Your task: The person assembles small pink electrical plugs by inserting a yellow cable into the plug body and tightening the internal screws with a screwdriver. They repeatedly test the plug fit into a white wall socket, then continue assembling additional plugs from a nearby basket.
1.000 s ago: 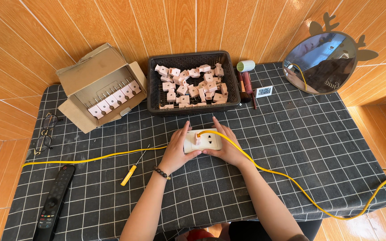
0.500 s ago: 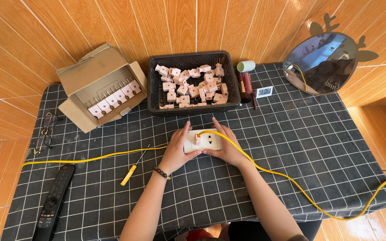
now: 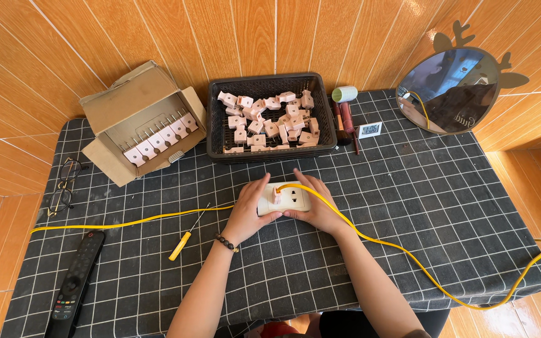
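Head view: left hand (image 3: 247, 214) and right hand (image 3: 316, 206) flanked the white rectangular plastic socket block (image 3: 284, 199), fingers pressed against its ends, steadying it flat on the counter (image 3: 408, 188) with a small pink plug (image 3: 278, 195) seated in it.

Cream socket plate (image 3: 286, 198), yellow cable (image 3: 408, 250), pink plugs (image 3: 264, 119), black basket (image 3: 270, 84), black-and-white checked tablecloth (image 3: 408, 181)

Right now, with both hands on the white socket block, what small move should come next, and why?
Probably pull the pink plug out of the socket block: it sits in the face, the left hand and right hand brace the block.
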